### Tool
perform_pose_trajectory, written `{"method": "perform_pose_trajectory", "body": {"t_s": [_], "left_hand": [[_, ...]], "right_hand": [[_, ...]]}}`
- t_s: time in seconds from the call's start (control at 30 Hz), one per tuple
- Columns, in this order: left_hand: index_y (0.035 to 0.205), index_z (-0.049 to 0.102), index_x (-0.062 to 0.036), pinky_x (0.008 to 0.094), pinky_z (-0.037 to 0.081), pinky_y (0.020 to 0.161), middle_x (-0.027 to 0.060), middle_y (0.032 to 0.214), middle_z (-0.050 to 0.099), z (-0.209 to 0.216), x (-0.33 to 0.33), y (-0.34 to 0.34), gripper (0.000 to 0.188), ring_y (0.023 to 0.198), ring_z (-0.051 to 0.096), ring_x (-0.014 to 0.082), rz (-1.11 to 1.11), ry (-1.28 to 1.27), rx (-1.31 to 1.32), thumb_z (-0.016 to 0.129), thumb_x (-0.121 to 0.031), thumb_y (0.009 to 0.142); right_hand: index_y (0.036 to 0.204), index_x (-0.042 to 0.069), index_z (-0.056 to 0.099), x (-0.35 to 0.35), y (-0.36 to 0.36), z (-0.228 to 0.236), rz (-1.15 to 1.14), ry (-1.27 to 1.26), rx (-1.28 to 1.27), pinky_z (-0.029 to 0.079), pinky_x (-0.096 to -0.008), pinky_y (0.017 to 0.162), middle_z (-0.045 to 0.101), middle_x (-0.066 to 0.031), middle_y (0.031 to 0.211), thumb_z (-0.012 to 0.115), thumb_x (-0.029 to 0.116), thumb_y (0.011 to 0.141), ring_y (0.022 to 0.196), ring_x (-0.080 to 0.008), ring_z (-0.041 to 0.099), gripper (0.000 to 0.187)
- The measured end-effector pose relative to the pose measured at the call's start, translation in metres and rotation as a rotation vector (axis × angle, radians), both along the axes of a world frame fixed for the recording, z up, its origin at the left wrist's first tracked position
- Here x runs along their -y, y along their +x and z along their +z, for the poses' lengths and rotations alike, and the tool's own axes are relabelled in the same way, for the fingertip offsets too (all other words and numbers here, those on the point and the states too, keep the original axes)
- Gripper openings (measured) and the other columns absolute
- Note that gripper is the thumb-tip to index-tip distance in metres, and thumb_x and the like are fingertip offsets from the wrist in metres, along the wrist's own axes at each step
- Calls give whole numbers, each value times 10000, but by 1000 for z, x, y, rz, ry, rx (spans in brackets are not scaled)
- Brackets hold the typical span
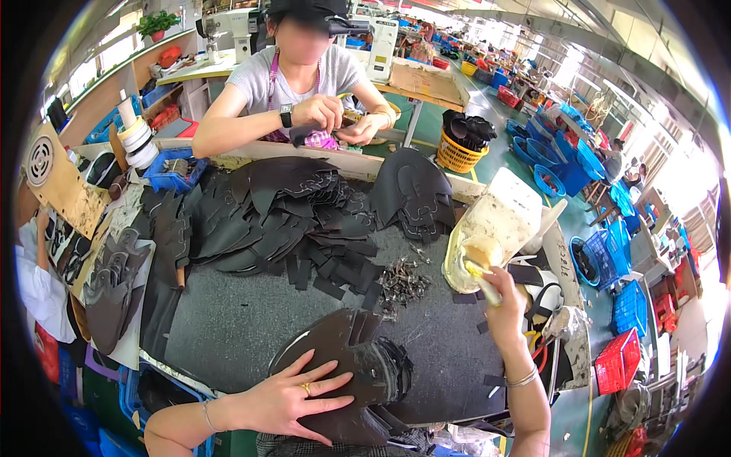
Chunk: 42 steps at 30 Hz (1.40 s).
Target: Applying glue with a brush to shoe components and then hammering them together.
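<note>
My left hand [293, 396] lies with fingers spread on a stack of black shoe-upper pieces [358, 365] near the table's front edge. The stack's right side is fanned in layered edges with pale lines. In my right hand [505, 308] is a brush [489, 291] with a pale handle, its yellowish tip inside the mouth of a cut plastic jug [499, 209]. The cream-coloured jug is tilted and smeared with what looks like glue. Beside it lies a heap of small metallic-looking bits [403, 283], too small to name.
A large pile of black cut pieces [282, 209] covers the table's far side, with another stack [411, 190] to its right. Small black strips [335, 270] lie scattered nearby. Across the table a person [304, 91] handles a dark piece. A blue basket [175, 171] stands far left.
</note>
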State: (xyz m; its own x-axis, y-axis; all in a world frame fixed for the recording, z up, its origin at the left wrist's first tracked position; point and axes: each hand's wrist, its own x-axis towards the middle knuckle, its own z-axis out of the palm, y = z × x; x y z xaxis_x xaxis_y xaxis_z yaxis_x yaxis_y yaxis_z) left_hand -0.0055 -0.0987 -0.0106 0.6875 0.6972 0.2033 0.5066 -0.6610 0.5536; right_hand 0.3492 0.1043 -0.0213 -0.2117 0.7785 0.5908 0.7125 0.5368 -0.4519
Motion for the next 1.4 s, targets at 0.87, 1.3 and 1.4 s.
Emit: {"method": "perform_pose_trajectory", "body": {"t_s": [0.87, 1.3, 1.4], "left_hand": [[1299, 542, -145, 675, 225, 1063, 263, 1487, 256, 7, -1, 9, 714, 1345, 330, 469, 12, 5, -100, 805, -378, 678], [1343, 510, -241, 661, 116, 1103, 212, 1514, 261, 0, -7, 10, 787, 1398, 237, 448, -10, -15, -149, 795, -448, 640], [1331, 520, -238, 657, 125, 1102, 209, 1514, 265, -3, -5, 8, 785, 1398, 238, 443, 2, -6, -129, 798, -456, 630]], "right_hand": [[1107, -71, 560, 10, 20, -3, 55, -751, -1309, 612, -415, 755, 654, -157, 1072, 557, 67, 951, 952, -277, 677, 208], [876, 0, 628, 99, -91, 69, 508, -90, -255, 551, -309, 643, 707, -152, 833, 652, -96, 785, 751, -217, 695, 133], [896, -27, 604, 108, -75, 64, 608, -97, -54, 573, -331, 643, 700, -174, 865, 660, -117, 739, 780, -276, 710, 190]]}}
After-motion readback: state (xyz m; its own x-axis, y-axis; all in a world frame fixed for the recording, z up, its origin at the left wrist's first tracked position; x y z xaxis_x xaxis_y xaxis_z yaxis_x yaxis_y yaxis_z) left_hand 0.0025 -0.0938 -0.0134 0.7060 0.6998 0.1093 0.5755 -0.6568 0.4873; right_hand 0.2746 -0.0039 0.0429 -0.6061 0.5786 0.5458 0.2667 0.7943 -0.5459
